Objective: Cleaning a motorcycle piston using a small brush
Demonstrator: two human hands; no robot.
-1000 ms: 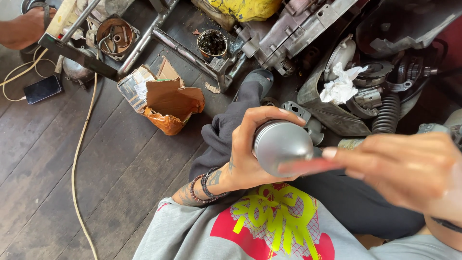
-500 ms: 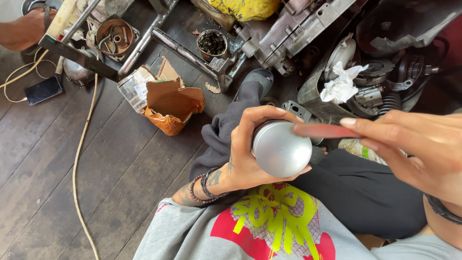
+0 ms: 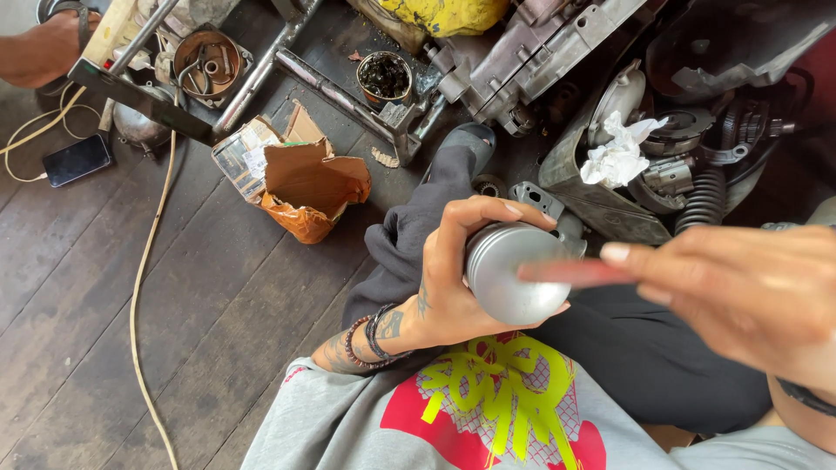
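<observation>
Head view: left hand (image 3: 444,296) wrapped firmly around grey metal cylinder (image 3: 509,271) above lap, flat top turned up for working. Right hand (image 3: 740,296) pinching thin red strip (image 3: 570,272) across it. Torn cardboard box (image 3: 305,183) on wooden floor (image 3: 104,331).

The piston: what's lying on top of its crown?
A red strip, pinched by the right hand, lies across the piston. The left hand covers its side; beneath is hidden.

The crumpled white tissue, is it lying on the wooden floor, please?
No, the crumpled white tissue sits on top of the dark engine parts, well away from the bare wooden floor.
</observation>
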